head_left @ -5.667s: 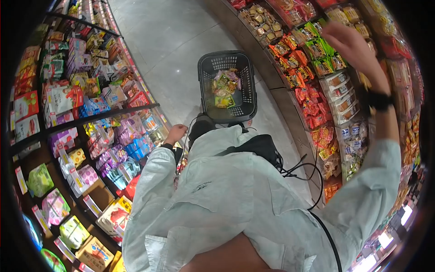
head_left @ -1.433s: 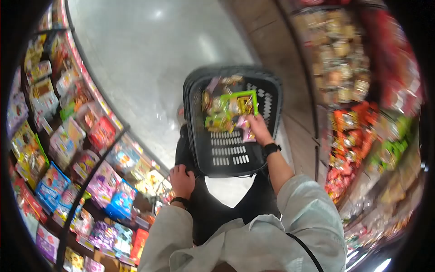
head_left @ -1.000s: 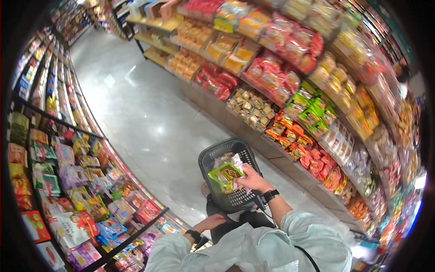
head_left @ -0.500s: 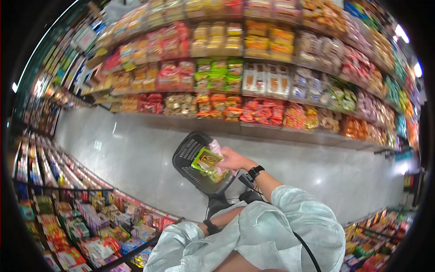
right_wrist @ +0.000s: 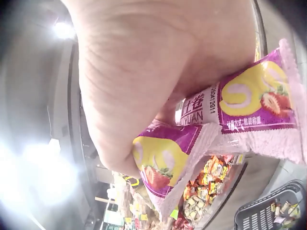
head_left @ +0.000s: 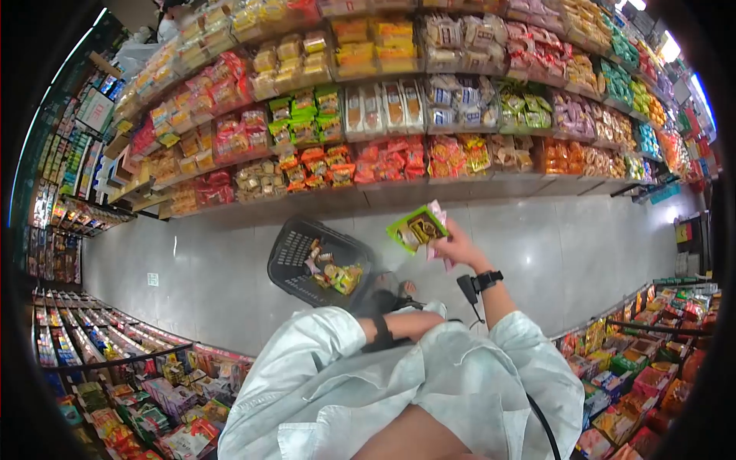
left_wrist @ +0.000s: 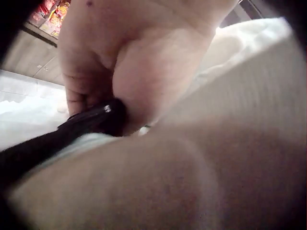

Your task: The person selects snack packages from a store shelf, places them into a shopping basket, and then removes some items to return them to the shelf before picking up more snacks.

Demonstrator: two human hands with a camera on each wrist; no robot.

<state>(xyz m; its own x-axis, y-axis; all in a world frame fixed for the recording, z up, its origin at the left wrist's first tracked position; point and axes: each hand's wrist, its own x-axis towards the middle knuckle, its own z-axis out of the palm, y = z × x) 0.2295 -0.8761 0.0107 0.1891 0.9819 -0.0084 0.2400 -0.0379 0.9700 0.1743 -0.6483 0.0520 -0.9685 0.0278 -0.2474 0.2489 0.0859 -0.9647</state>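
1. The right hand (head_left: 460, 247) was raised in front of the person, above the floor (head_left: 230, 268) of a shop aisle, its fingers clamped round a bunch of snack packets.
2. Foremost in that bunch was a green packet (head_left: 416, 228) with a dark picture on its face, tilted and turned toward the head camera.
3. Behind it, in the same grip, were two purple-and-white packets (right_wrist: 249, 110) printed with yellow rings and red fruit; the right wrist view showed them pressed between the fingers and the palm, one above the other.
4. The left hand (left_wrist: 120, 72) was low against the body, its fingers curled round a black handle (left_wrist: 72, 129); what the handle belonged to could not be made out in the left wrist view.
5. In the head view the left forearm (head_left: 399, 326), with a dark band at the wrist, reached toward a black plastic basket (head_left: 295, 257), but the hand itself was hidden there.
6. The basket sat tilted just left of the raised packets, with several small bright packets (head_left: 333, 272) lying in its lower corner.
7. Long shelves (head_left: 383, 115) packed with red, orange, green and yellow snack bags ran across the far side of the aisle, and more stocked shelves (head_left: 636, 368) stood at the person's right.
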